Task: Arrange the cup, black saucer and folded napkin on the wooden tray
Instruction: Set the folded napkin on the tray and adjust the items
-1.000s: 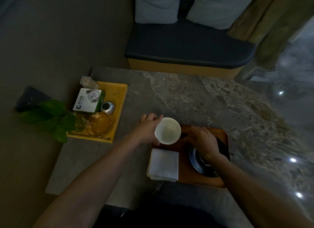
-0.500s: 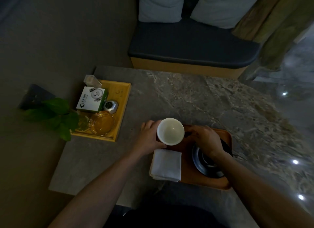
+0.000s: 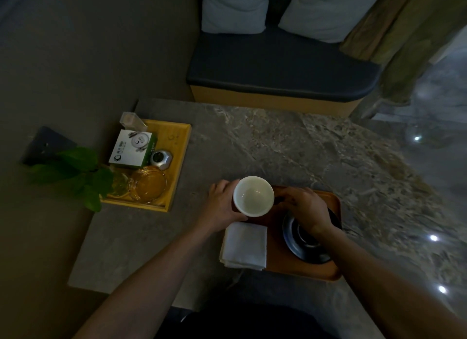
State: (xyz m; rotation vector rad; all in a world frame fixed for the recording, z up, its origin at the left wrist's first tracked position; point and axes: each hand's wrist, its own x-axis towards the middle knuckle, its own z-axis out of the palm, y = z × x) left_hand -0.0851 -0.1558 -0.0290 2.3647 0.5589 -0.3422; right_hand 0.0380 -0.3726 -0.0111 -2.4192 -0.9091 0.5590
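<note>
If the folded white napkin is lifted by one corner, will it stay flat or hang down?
The napkin looks like soft layered cloth, so it would probably droop and partly unfold. It seems light. Its left edge overhangs the wooden tray, so a push could slide it off.

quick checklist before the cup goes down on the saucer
1. Left hand grips cup: ok.
2. Cup upright and looks empty: ok.
3. Saucer on tray: ok.
4. Saucer centre free: not ok, right hand lies over it.
5. Napkin fully on tray: not ok, it seems to overhang the left edge.
6. Right hand holding anything: cannot tell.
</note>
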